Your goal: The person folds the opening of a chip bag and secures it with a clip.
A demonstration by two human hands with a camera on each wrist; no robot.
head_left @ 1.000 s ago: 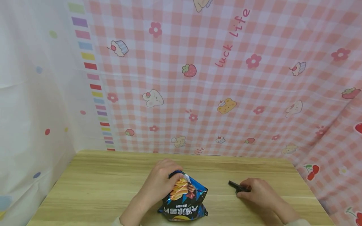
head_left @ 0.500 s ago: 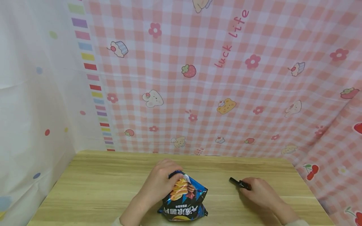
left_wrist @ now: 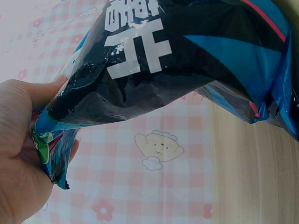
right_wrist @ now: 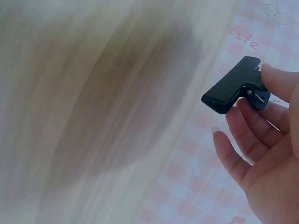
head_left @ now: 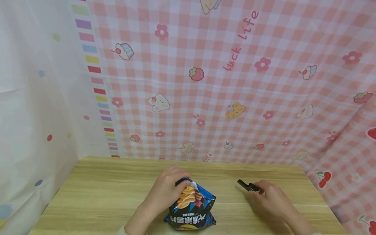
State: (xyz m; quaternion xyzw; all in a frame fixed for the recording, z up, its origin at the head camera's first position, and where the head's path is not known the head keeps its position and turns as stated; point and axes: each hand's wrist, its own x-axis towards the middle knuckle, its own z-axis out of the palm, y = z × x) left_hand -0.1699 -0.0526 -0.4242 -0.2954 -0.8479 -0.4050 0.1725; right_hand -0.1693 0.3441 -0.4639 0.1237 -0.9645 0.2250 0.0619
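"Two things are being held. What are they?"

"A bag [head_left: 192, 209] and a clip [right_wrist: 232, 88]."

"Who has the bag?"

"The left hand [head_left: 168, 183]. It pinches the bag by its upper end. The thumb is on the near side, and the other fingers are mostly hidden behind."

"Where is the bag?"

"At the near part of the table [head_left: 117, 182], about in the middle."

"What does it look like?"

"It is black and blue and shiny. It has yellow chips and a red star on it. From the head view, the big white writing looks upside down."

"And the right hand [head_left: 268, 195]?"

"That one grips the clip. The thumb is on one side of the handles, and fingers are on the other side. One finger stands out by itself, away from the clip."

"What is the clip like?"

"Black, with a wide end. The wide end points away from the palm, to the back and left."

"Do the bag and the clip touch?"

"They are apart. The clip is to the right of the bag. A dim shadow [right_wrist: 131, 102] lies on the wood."

"What is behind the table?"

"A pink check cloth [head_left: 176, 58] with flowers, berries and cakes. A white cloth [head_left: 23, 107] with dots hangs on the left"
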